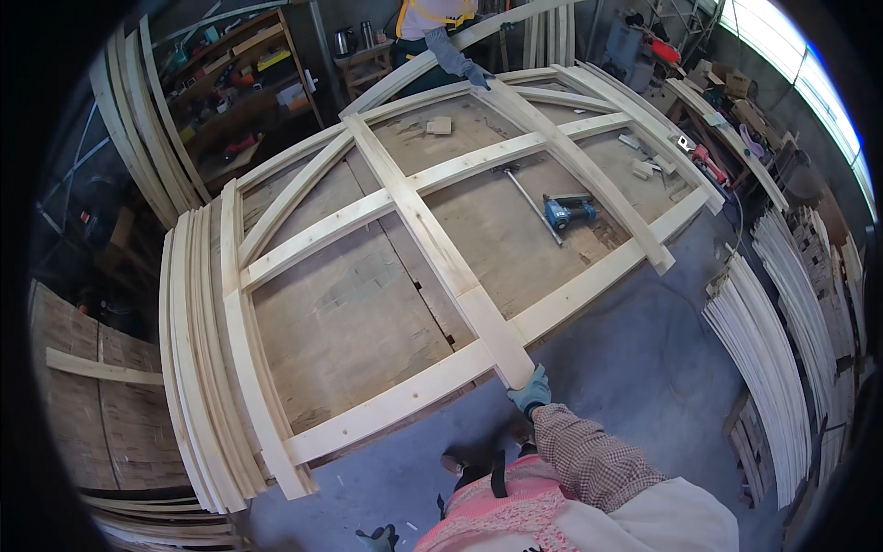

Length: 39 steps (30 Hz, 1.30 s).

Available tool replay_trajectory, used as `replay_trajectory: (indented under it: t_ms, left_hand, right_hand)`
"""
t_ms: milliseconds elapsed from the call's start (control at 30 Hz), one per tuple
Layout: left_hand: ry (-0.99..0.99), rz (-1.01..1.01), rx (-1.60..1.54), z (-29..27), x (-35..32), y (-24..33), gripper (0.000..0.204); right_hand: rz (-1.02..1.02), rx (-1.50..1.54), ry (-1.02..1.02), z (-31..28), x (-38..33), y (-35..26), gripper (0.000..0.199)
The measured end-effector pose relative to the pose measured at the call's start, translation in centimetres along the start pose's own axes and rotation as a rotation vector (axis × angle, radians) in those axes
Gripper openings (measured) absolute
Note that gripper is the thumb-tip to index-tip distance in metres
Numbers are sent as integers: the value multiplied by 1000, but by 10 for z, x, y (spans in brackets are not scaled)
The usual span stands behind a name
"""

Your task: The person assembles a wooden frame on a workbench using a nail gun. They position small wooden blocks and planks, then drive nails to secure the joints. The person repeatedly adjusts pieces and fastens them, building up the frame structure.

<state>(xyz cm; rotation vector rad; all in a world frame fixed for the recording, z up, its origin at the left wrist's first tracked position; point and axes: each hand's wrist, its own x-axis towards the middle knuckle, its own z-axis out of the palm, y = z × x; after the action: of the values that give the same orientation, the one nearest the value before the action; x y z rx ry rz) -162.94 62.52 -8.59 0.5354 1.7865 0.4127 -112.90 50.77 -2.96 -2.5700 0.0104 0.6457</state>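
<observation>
My right hand (531, 391), in a grey-green glove, is closed around the near end of a pale wooden board (441, 248). This board lies across a timber frame (395, 405) with curved side pieces, resting on a plywood worktable (349, 322). Low at the picture's edge, my left hand (377, 538) hangs gloved and away from the wood, its fingers apart. Inside the frame lie a blue nail gun (570, 212) and a thin metal bar (533, 207). Across the table a co-worker's gloved hand (474, 74) is at the far end of a second crossing board (570, 156).
Curved strips (193, 359) are stacked along the table's left side. More strip bundles (759, 359) stand at the right. A tool shelf (239, 83) is at the back left. Small wood blocks (440, 125) lie inside the frame. Grey floor (635, 368) shows beside me.
</observation>
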Motion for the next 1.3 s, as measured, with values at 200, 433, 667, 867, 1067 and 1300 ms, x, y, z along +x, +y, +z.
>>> replay_trajectory:
  t_ms: [200, 433, 667, 867, 1067, 1300]
  left_hand:
    - [-126, -102, 4, 77, -37, -32, 98]
    - [-185, -199, -170, 74, -71, -98, 94]
    - [-218, 127, -132, 139, -169, -80, 81]
    - [-82, 430, 132, 114, -101, -170, 86]
    - [-79, 267, -78, 82, -155, -114, 81]
    - [-163, 211, -97, 71, -123, -126, 78]
  right_hand:
    - [-111, 149, -122, -16, 15, 20, 118]
    - [-362, 320, -310, -57, 20, 89, 114]
    - [-25, -9, -71, -110, 72, 301, 93]
    - [39, -158, -128, -129, 70, 280, 96]
    - [-51, -173, -149, -120, 56, 261, 98]
    - [-387, -61, -244, -103, -5, 203, 94]
